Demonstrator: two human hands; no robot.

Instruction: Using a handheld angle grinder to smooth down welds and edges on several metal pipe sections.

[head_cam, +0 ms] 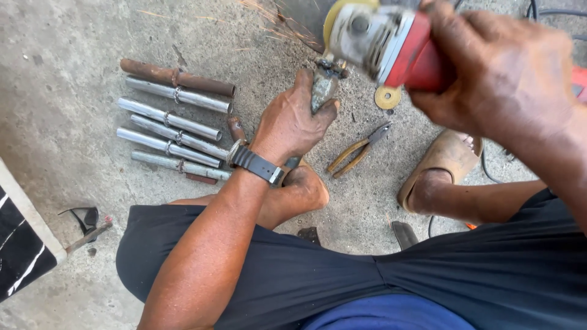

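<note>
**A:** What are the hands doing?

**B:** The left hand (293,119) is wrapped tight around a short metal piece (323,90) and holds it down on the floor (61,73). The right hand (501,73) is closed around a red grinder (391,46), up near the top of the view. The grinder looks blurry.

**A:** Where does the grinder meet the metal piece?

**B:** Right at the top end of the piece, just above the left fingers. Thin orange sparks (269,18) fly off to the upper left.

**A:** What is the floor like?

**B:** It is gray, rough concrete with dust and small dark spots. The person sits low on it, with a bare foot (299,192) under the left wrist and a tan sandal (443,159) on the other foot.

**A:** What does the metal piece look like?

**B:** It is short, gray and dull. Most of it is hidden in the fist.

**A:** What else lies around?

**B:** Pliers (358,150) with yellow handles lie just right of the left hand. A small yellow disc (387,96) lies under the grinder. To the left is a row of pipes (174,131), side by side. Most are shiny silver, and the top one is rusty brown. A black wristband (257,164) is on the left wrist.
</note>
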